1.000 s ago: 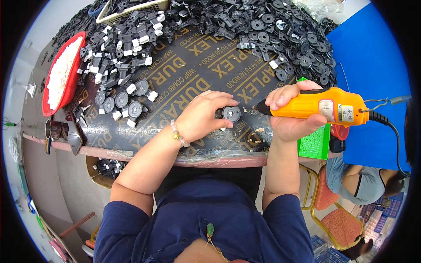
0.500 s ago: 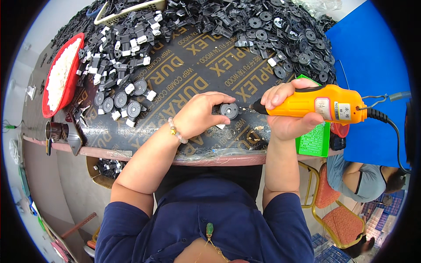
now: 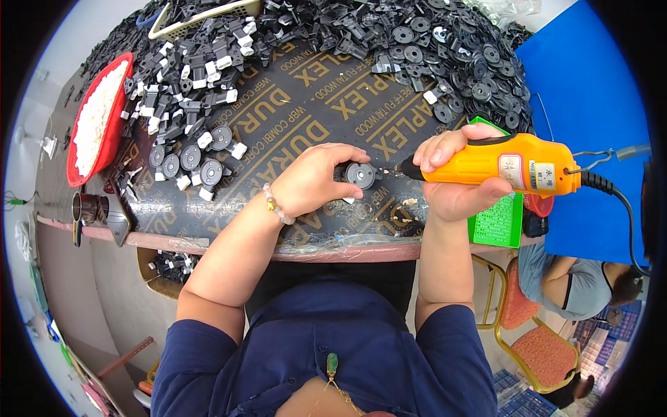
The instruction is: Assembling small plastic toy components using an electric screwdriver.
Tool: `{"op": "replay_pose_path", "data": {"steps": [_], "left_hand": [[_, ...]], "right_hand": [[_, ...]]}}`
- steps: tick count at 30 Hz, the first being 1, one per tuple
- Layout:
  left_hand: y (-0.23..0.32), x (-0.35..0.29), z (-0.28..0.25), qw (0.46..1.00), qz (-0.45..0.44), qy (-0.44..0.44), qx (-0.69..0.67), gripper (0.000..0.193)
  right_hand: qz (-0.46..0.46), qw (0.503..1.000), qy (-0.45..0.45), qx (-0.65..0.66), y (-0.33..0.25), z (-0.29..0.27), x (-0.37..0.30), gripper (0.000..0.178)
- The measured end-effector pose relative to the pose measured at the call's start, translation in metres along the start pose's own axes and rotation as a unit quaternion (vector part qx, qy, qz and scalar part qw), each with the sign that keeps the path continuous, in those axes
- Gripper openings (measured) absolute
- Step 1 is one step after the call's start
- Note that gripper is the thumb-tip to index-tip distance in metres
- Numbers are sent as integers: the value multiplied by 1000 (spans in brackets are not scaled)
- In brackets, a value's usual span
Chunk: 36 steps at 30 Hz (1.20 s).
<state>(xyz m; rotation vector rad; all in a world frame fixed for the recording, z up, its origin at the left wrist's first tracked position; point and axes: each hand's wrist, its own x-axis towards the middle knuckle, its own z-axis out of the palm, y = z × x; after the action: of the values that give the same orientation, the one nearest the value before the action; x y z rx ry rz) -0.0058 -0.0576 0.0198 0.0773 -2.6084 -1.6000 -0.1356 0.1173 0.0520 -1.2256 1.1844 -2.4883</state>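
Between the thumb and fingers of my left hand [image 3: 316, 181] is a round black plastic wheel [image 3: 361, 175] with a small white piece under its near edge. My right hand [image 3: 448, 167] is wrapped round an orange electric screwdriver [image 3: 511, 165], held level. Its dark nose points left at the wheel, and its bit ends close to the wheel's right side; whether they touch I cannot tell. A black cable leaves the tool's back end. Left of my left hand lie several black wheel assemblies with white tabs [image 3: 211, 172].
Loose black wheels [image 3: 479, 69] are heaped at the far right, black parts with white ends [image 3: 187, 90] at the far left. A red basin [image 3: 127, 83] of white pieces stands left. Right are a green basket [image 3: 519, 222] and a blue board [image 3: 590, 104]. Another person [image 3: 590, 285] sits beyond.
My left hand and the wheel have shifted very slightly left. The screwdriver and my right hand have hardly moved.
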Motion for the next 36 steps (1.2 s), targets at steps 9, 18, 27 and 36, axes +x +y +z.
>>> {"op": "replay_pose_path", "data": {"steps": [9, 18, 27, 36], "left_hand": [[-8, 5, 7, 992, 85, 30, 93, 53], [-2, 3, 14, 990, 71, 58, 110, 49], [-6, 1, 18, 987, 84, 83, 109, 48], [3, 2, 17, 988, 51, 71, 130, 47]], "right_hand": [[16, 1000, 17, 16, -3, -1, 0, 88], [24, 1000, 3, -6, 2, 4, -3, 86], [71, 996, 0, -52, 11, 10, -2, 84], [128, 988, -38, -79, 5, 29, 2, 76]]}}
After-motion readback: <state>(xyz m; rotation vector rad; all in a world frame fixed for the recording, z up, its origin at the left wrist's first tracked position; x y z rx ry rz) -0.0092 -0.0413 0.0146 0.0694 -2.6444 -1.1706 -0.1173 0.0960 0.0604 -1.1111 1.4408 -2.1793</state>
